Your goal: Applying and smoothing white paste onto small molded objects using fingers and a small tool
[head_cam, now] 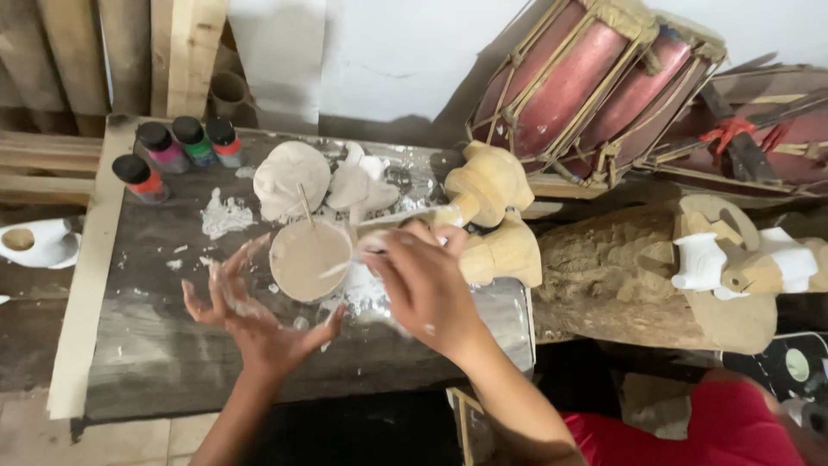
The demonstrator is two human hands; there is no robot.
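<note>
We note a small round bowl point(310, 256) of pale beige paste sitting near the middle of the dark, paint-stained worktop point(155, 345), with a thin stick point(305, 205) standing tilted at its far rim. Just right of the bowl, our right hand point(424, 285) is closed, fingers curled around the near end of a pale flat piece point(405, 217) that joins an unpainted carved wooden figure point(493, 216); what exactly the fingertips pinch we cannot tell. A light streak lies across the paste surface toward that hand. Our left hand point(250, 315) is open, palm up and fingers spread, just beside the bowl's near-left edge, holding nothing; white smears show on its fingers and palm.

Beyond the bowl lie two pale, rounded carved pieces point(293, 177), touching one another, with white blobs of dried filler point(224, 216) to their left. At the far left corner of the worktop stand four small paint bottles point(177, 151) with dark caps, close together. A white dish point(39, 244) sits off the worktop's left edge.

To the right, a rough log point(604, 276) lies beside the worktop, carrying a small carved figure point(733, 259) partly painted white. Behind it rest two red drums point(595, 86) laced with cord, leaning against the wall. Wooden planks point(181, 52) stand upright at the upper left. A red garment point(716, 423) shows at the lower right.
</note>
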